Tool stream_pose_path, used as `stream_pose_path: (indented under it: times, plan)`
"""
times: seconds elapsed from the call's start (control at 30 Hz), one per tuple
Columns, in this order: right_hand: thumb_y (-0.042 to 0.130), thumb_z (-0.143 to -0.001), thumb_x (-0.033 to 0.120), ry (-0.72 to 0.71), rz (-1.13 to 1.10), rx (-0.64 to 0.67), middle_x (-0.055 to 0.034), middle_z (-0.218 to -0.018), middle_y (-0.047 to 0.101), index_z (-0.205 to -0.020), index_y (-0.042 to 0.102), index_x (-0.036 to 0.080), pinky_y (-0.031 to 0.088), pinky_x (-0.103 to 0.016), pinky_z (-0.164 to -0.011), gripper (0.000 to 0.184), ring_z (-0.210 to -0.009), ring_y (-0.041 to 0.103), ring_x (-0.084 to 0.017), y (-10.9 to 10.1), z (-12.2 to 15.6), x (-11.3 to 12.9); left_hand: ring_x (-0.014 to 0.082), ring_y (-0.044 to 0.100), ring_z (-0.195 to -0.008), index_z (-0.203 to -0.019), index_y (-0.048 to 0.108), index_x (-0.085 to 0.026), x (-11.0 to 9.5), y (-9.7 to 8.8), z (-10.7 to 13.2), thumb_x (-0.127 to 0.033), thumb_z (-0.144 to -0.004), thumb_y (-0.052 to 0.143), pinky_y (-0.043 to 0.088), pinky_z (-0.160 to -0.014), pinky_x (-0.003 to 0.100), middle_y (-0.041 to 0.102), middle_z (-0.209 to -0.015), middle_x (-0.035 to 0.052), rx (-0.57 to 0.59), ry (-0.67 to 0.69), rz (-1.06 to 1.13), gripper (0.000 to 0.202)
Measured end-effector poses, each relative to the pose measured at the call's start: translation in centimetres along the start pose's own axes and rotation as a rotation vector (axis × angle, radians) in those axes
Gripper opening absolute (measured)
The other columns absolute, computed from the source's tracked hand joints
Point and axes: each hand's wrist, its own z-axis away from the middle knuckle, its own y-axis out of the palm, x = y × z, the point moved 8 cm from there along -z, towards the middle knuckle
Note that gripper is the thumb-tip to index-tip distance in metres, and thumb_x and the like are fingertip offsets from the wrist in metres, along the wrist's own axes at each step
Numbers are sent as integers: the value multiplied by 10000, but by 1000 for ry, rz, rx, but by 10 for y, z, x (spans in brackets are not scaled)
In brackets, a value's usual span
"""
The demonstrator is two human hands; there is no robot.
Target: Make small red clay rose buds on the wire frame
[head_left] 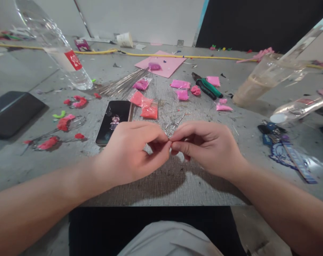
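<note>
My left hand [134, 151] and my right hand [211, 145] meet fingertip to fingertip above the front of the table. Both are closed in a pinch on a thin silvery wire [180, 120], whose bent, looped end sticks out beyond the fingers. The pinched part is hidden by my fingertips. Just past my left hand lies a phone [115, 119] with its screen lit. Orange clay packets [149, 109] rest beside the phone, and pink clay packets [180, 84] lie farther back.
Left stand a tall water bottle [68, 64] and a dark case [13, 112]; red clay pieces on wire [64, 123] lie nearby. A wire bundle [124, 82] and green-handled pliers [208, 87] lie behind. At right are a drink cup [254, 85], a lying bottle [297, 109] and keychains [282, 154].
</note>
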Motion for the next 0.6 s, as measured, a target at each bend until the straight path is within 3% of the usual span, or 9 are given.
stream_pose_path:
  times: [0.13,0.33,0.5,0.6]
  plan:
    - [895,-803,267,202,-295,36,4,-708,740,-911,767,173,562,-198,-460,193,-615,717,-130,7,-3,-21,145,617,-626,-809,649,-236,2,-1,0,-297,-966,579,475,-620,295,717,-719,-3,-45,17,-62,183]
    - [877,-830,240,183,-453,29,20,-710,732,-925,748,182,539,-172,-487,171,-614,723,-108,4,-9,-28,114,601,-614,-800,647,-198,20,1,-11,-242,-939,624,458,-602,251,669,-697,-15,0,-15,53,147]
    - [907,-796,275,146,-439,13,35,-683,715,-875,738,187,517,-188,-481,206,-571,686,-99,-3,-11,-23,121,625,-678,-926,710,-162,26,17,-18,-200,-891,635,493,-659,243,698,-808,18,295,136,115,91]
    - [913,-788,294,118,-434,16,39,-658,708,-851,733,188,506,-187,-473,218,-561,672,-96,-5,-12,-18,138,653,-766,-1049,764,-191,28,30,-13,-155,-813,668,522,-721,245,717,-958,45,477,199,70,257]
